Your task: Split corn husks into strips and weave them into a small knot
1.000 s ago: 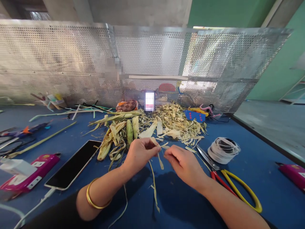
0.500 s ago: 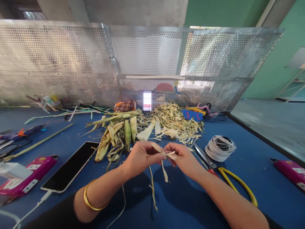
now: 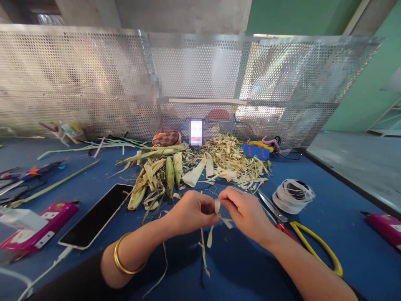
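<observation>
My left hand [image 3: 189, 211] and my right hand [image 3: 242, 211] meet over the blue table [image 3: 238, 267], fingertips pinched together on thin pale strips of corn husk [image 3: 216, 209]. Loose ends of the strips hang down between my hands toward the table. Both hands are closed. A gold bangle [image 3: 123, 261] circles my left wrist. Just beyond my hands lies a heap of corn husks and shredded husk [image 3: 200, 165].
Yellow-handled scissors [image 3: 308, 246] and a coil of white cord [image 3: 293, 196] lie right of my hands. A phone [image 3: 95, 215] on a cable and a pink box [image 3: 39, 228] lie left. Another pink box [image 3: 384, 223] sits far right. A perforated metal screen [image 3: 188, 83] backs the table.
My hands have drawn closer together and dropped slightly. The strip that stuck out between them now stands bent upright between the fingertips, with shorter ends hanging below.
</observation>
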`<move>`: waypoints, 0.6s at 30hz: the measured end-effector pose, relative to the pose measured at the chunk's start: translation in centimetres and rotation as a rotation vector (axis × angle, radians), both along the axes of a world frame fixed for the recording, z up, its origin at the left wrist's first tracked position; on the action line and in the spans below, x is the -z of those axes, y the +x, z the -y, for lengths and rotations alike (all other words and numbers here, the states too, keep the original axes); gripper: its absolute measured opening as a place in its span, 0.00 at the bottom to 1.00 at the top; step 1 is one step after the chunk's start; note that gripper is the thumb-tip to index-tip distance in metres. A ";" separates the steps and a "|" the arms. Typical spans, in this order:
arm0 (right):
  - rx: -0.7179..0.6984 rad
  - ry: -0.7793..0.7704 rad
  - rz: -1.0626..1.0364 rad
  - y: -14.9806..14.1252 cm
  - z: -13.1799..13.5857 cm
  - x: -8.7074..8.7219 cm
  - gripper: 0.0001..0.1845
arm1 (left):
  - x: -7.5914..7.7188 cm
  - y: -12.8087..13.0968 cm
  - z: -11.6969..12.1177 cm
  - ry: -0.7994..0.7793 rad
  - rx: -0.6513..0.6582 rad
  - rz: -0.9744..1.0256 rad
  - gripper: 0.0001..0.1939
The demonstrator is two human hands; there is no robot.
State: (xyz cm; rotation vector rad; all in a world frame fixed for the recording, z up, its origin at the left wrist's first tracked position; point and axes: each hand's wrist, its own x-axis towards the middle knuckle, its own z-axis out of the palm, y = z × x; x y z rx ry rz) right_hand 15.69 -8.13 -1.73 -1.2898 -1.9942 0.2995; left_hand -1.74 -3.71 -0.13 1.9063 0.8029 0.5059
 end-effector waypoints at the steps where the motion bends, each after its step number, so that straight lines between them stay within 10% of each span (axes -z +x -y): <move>1: -0.010 -0.054 -0.051 0.2 -0.2 0.1 0.08 | -0.1 0.0 0.1 -0.090 0.044 0.064 0.05; 7: -0.057 -0.344 -0.315 0.1 -0.9 0.7 0.09 | -0.2 0.0 -0.6 -0.107 -0.167 0.308 0.09; 12: -0.042 -0.158 -0.148 -0.7 0.1 0.6 0.08 | 0.1 -0.1 -1.0 0.137 -0.351 0.125 0.06; 18: -0.011 0.023 0.063 -0.3 0.3 0.0 0.08 | -0.1 -0.1 -0.2 0.158 -0.129 -0.081 0.03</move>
